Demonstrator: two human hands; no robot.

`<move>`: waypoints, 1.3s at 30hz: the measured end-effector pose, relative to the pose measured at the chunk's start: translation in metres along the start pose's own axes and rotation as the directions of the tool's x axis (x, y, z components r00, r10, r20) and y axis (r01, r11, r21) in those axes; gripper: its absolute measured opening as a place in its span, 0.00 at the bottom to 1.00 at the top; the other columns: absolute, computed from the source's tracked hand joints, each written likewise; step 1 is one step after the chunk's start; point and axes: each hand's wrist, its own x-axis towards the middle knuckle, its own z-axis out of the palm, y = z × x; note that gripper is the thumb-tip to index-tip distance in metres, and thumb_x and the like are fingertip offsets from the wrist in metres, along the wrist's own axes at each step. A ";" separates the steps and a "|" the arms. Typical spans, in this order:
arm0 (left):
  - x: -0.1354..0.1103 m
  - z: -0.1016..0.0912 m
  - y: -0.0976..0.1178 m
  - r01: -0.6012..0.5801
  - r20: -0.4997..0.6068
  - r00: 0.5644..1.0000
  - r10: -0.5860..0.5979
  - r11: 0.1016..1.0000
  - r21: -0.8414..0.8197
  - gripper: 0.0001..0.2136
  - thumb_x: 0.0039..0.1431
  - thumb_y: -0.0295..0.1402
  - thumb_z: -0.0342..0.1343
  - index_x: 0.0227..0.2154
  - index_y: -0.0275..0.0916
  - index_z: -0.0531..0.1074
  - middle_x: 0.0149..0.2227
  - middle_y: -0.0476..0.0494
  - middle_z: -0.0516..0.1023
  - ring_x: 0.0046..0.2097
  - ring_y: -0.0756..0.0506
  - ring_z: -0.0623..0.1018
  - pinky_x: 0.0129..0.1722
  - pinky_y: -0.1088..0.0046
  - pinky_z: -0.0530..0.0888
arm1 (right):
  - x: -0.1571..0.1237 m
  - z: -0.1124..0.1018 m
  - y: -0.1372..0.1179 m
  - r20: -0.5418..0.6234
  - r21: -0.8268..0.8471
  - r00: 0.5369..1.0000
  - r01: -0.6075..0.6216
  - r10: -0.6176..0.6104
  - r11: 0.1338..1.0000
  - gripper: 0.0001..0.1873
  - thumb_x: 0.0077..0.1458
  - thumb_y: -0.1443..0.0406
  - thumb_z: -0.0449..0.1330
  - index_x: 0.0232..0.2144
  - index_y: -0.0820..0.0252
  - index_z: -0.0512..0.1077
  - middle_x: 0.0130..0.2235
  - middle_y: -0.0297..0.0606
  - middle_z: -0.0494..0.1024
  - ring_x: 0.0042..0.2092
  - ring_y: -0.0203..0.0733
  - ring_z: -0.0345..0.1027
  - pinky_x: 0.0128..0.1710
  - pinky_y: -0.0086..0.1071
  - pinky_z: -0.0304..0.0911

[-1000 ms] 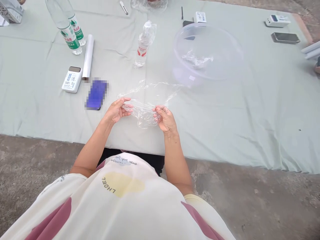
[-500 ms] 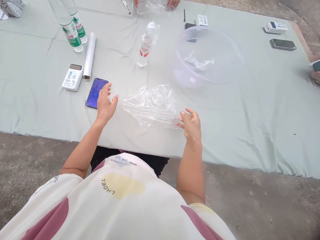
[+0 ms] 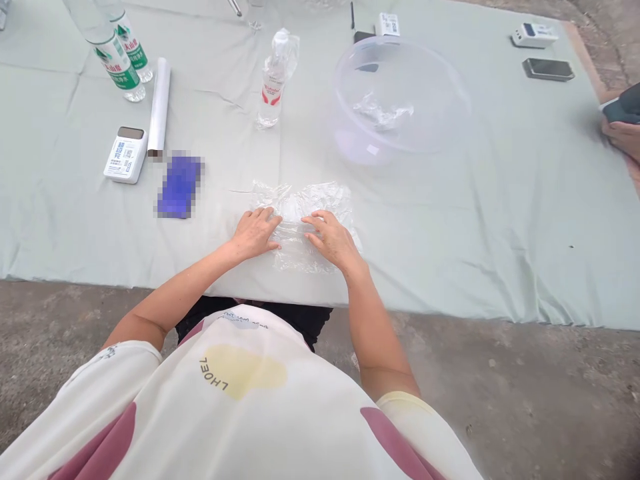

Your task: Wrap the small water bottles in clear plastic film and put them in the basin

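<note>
A crinkled clear plastic bag [image 3: 313, 257] lies on the cloth-covered table in front of me. My left hand [image 3: 257, 232] rests at its left side, thumb and fingers apart. Over its right part is my right hand [image 3: 333, 238], fingers spread and pointing left, touching the film. Both hands face each other with a strip of the bag showing between them. Beyond the bag stands a small bottle [image 3: 271, 93] with a red-marked label and clear film around its cap.
A large translucent basin [image 3: 345, 127] with crumpled film inside stands behind, to the right. On the left are a blue pixelated patch [image 3: 179, 187], a white device [image 3: 126, 157], a white roll [image 3: 160, 107] and two green-labelled bottles [image 3: 117, 70]. Another person's hand [image 3: 623, 137] shows at far right.
My left hand has come right, away from the phone, onto the bag. My right hand has moved left over it. The hands are now much closer together, and the view has shifted slightly.
</note>
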 end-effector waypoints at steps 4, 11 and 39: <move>-0.003 -0.001 -0.015 -0.022 0.103 0.994 0.021 1.000 0.010 0.42 0.51 0.47 0.67 0.66 0.42 0.57 0.71 0.31 0.52 0.70 0.33 0.55 0.66 0.51 0.56 | 0.026 0.000 0.027 0.027 -0.087 1.000 -0.009 0.011 0.996 0.24 0.59 0.59 0.57 0.57 0.52 0.70 0.63 0.46 0.64 0.55 0.55 0.67 0.51 0.49 0.68; 0.002 -0.008 -0.039 0.049 0.170 0.984 -0.052 0.999 0.025 0.49 0.49 0.53 0.66 0.70 0.44 0.50 0.73 0.32 0.40 0.73 0.32 0.46 0.69 0.48 0.45 | 0.054 -0.029 0.105 -0.149 -0.039 0.964 -0.229 0.221 0.973 0.21 0.56 0.61 0.57 0.50 0.57 0.75 0.57 0.49 0.71 0.53 0.56 0.68 0.54 0.52 0.65; 0.025 -0.021 -0.056 0.114 0.265 0.954 -0.137 0.989 0.098 0.61 0.37 0.54 0.71 0.71 0.47 0.43 0.74 0.30 0.32 0.73 0.26 0.36 0.66 0.38 0.38 | 0.083 -0.024 -0.046 0.634 0.515 0.677 -0.007 -0.375 0.857 0.23 0.57 0.53 0.61 0.55 0.48 0.75 0.61 0.35 0.72 0.58 0.46 0.69 0.55 0.38 0.69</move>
